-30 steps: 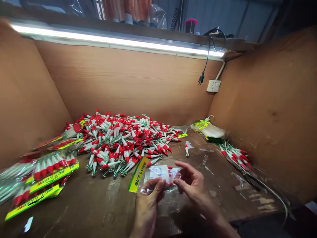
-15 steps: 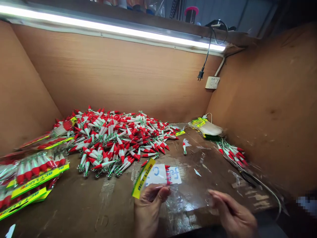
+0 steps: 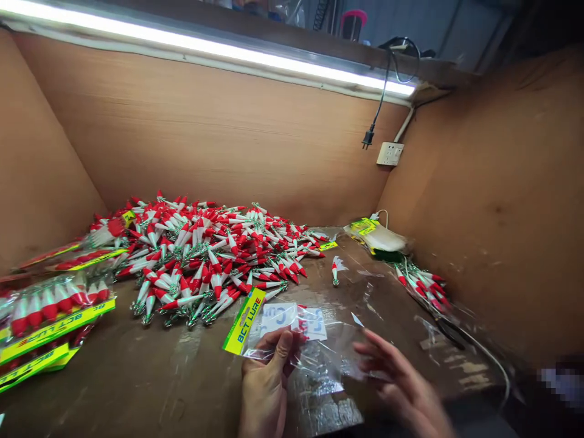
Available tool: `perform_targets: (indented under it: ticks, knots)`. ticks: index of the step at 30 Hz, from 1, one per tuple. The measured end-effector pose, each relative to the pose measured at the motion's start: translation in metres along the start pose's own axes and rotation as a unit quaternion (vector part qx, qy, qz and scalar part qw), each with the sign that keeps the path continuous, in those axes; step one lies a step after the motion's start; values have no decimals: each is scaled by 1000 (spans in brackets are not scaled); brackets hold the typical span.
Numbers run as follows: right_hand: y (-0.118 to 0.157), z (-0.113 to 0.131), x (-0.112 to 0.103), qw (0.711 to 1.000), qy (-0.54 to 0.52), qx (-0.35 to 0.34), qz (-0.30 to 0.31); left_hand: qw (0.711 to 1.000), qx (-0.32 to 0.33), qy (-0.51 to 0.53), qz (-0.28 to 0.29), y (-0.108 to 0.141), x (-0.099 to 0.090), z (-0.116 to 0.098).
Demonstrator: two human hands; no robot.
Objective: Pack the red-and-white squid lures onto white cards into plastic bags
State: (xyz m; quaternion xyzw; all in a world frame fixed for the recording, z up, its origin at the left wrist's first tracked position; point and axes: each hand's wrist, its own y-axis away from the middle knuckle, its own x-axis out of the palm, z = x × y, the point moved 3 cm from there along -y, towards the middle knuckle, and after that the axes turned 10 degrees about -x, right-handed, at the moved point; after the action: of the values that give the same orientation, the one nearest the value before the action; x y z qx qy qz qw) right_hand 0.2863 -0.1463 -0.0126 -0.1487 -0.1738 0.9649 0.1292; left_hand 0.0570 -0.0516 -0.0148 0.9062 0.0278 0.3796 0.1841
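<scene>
My left hand (image 3: 269, 377) pinches a clear plastic bag (image 3: 326, 353) between thumb and fingers. The bag's yellow and green header card (image 3: 245, 322), printed BCT LURE, sticks out to the left. Some red shows through or behind the plastic beside my fingers; I cannot tell whether it lies inside. At the bag's right end is my right hand (image 3: 401, 377), smeared by motion, its fingers stretched out and apart. Beyond both hands lies a large heap of red and white lures (image 3: 205, 249) with green-tinted hooks. A single lure (image 3: 335, 271) rests apart from the heap.
Packed lure bags (image 3: 59, 316) are stacked at the left. At the back right lies a stack of flat bags (image 3: 376, 236), with more lures (image 3: 424, 283) and a cable (image 3: 493, 359) nearby. A plug (image 3: 368, 137) hangs before the socket (image 3: 390, 153). Paper scraps (image 3: 283, 316) lie on the table.
The header card has turned to face me more and shifted left with my left hand. My right hand has moved left to the bag, its fingers spreading from a pinch.
</scene>
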Motion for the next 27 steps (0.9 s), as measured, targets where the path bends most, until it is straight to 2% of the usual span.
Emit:
perform_targets:
  ticks: [2,4,6,8,10,11,12,13,14,15,16,18,19,20,21,22,25,27]
  knots:
    - [-34,10,38,992,-107,24,68,1000,15,-15,-9,3,-2,3]
    - [-61,20,71,982,-154,56,97,997,52,-44,-39,4,-13,0]
    - [-77,24,95,964,-216,86,125,989,96,-89,-69,2,-27,-12]
    - [-83,22,109,936,-291,118,158,983,118,-125,-56,0,-41,-35]
    - [-86,17,112,914,-335,139,181,980,140,-144,-8,1,-51,-68]
    - [-87,15,111,911,-338,143,190,973,172,-156,6,3,-55,-88]
    - [-88,14,109,910,-332,144,200,954,239,-181,-3,8,-58,-109]
    - [-89,14,108,911,-323,144,210,911,352,-210,-38,17,-59,-130]
    - [-90,15,107,911,-314,147,221,844,459,-267,-70,27,-56,-146]
    - [-91,18,107,910,-308,154,233,772,516,-366,-69,34,-49,-154]
    - [-92,21,108,905,-306,161,247,693,537,-479,-38,38,-39,-155]
    - [-93,28,113,892,-314,169,278,554,490,-668,76,35,-21,-138]
    - [-93,32,117,883,-323,168,295,514,458,-716,115,30,-14,-129]
    - [-94,35,121,876,-331,164,311,499,434,-738,137,22,-10,-121]
    - [-95,38,124,870,-336,157,326,509,411,-741,152,13,-6,-116]
    - [-97,41,126,866,-335,149,340,540,381,-732,164,1,-4,-115]
    - [-107,46,128,864,-298,118,387,670,226,-672,219,-33,-3,-124]
    - [-116,47,125,864,-266,94,416,715,132,-642,244,-48,-3,-135]
